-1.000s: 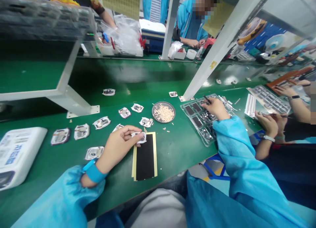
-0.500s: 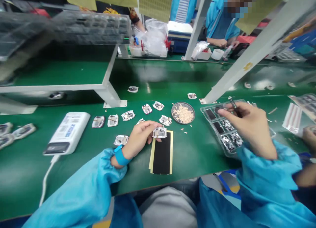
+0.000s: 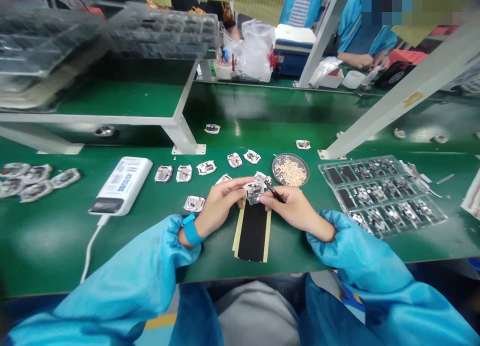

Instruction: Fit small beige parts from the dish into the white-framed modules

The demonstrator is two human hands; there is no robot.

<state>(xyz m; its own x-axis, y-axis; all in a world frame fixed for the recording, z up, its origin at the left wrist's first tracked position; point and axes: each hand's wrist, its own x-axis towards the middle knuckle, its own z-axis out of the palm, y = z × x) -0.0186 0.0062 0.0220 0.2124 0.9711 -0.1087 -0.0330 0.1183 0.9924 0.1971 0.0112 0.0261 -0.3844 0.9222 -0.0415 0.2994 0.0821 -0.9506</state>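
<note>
Between the thumb and fingers of my left hand [image 3: 221,201] is a small white-rimmed device housing [image 3: 254,191] with metallic parts inside. My right hand [image 3: 294,206] is closed around a slim black tool [image 3: 275,190], its exact kind unclear. The tool's upper end slants over the right side of the housing, and the right fingertips touch the housing's lower edge. Any small part between those fingertips is hidden. Below both hands lies a black strip with yellow edges [image 3: 255,236]. Similar housings [image 3: 206,167] sit on the bench behind and left of my left hand.
A round dish of small beige pieces [image 3: 290,171] stands behind my right hand. To the right lies a clear compartment tray [image 3: 375,186] with small metallic parts. On the left are a white power bank [image 3: 123,186] with a cable and a shelf leg [image 3: 183,136].
My right hand has moved left from the compartment tray to the housing, bringing the slim black tool. My left hand still holds the housing. The view has shifted slightly left.
</note>
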